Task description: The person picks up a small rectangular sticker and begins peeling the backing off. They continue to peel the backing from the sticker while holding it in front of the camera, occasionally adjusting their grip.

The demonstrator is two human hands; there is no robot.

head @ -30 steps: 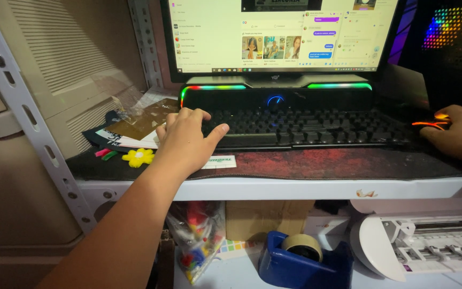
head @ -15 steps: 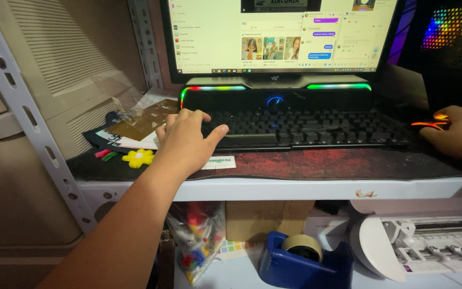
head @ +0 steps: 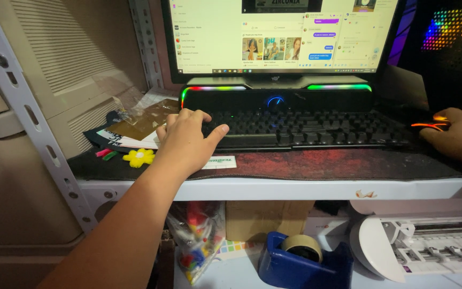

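Left grip [head: 185,140] loose, fingers spread, holding nothing, resting on keyboard [head: 306,128] left end; keyboard runs left-right. Right hand [head: 458,134] cups mouse [head: 431,122], frame right.

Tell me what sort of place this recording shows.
Probably a home computer desk built into metal shelving: a monitor, a backlit keyboard under the left hand, and a tape dispenser stored below.
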